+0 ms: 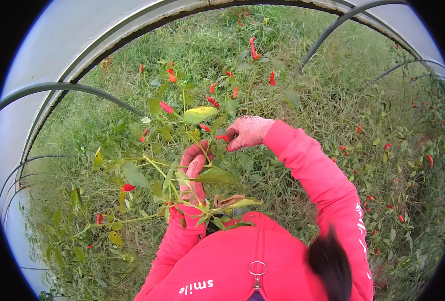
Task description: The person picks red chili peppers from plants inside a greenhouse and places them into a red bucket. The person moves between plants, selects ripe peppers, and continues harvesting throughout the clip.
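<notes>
My right hand, in a pink work glove, has a red chili pepper between thumb and fingers. Lower and to the left, my gloved left hand is closed around thin green stems of a chili plant, partly hidden by leaves. Around both hands the plant bears more red peppers, such as one above the left hand, one just above the fingers and another at the left. A yellowing leaf rises above the left hand, and a curled brown leaf hangs near my chest.
Tall grass and weeds surround the plant. A grey hoop pipe arches down at the left, another at the upper right. Plastic sheeting lies beyond. More chili plants with red peppers stand on the right.
</notes>
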Demonstrator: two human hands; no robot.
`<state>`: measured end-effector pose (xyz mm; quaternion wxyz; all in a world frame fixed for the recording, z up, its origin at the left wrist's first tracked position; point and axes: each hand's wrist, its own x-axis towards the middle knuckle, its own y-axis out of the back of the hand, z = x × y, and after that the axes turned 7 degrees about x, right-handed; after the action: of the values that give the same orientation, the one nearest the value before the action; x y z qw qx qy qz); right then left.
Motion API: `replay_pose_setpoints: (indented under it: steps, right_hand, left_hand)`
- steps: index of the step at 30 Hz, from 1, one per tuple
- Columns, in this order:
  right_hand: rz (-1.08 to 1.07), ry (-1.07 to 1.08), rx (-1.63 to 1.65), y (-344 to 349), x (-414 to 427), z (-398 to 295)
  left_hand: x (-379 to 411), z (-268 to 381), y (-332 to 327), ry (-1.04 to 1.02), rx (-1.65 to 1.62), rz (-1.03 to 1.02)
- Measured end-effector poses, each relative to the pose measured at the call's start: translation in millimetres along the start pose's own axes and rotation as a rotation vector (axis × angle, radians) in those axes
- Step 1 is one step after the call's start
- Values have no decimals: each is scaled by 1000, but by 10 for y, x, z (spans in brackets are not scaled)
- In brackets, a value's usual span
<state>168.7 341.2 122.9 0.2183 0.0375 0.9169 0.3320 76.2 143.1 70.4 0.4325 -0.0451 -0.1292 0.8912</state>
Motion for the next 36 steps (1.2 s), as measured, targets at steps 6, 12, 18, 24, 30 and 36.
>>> replay_pose_setpoints:
  steps: [6,12,18,24,30,36]
  right_hand:
    - [287,-43,-56,-111,-132,171]
    - [368,-215,668,-259,-468,546]
    - [108,-13,2056,-941,-428,1080]
    - [-139,485,2327,-1158,-501,662]
    - [717,247,1297,-436,-1122,233]
    - [794,163,1564,-618,-1067,291]
  left_hand:
    - [40,-41,78,40,-7,11]
    - [94,-97,16,19,-45,-79]
    - [142,-82,-200,18,66,-151]
    - [108,16,-335,69,-25,-82]
    - [264,-6,-303,-118,129,-34]
    - [387,-43,-563,-391,143,-137]
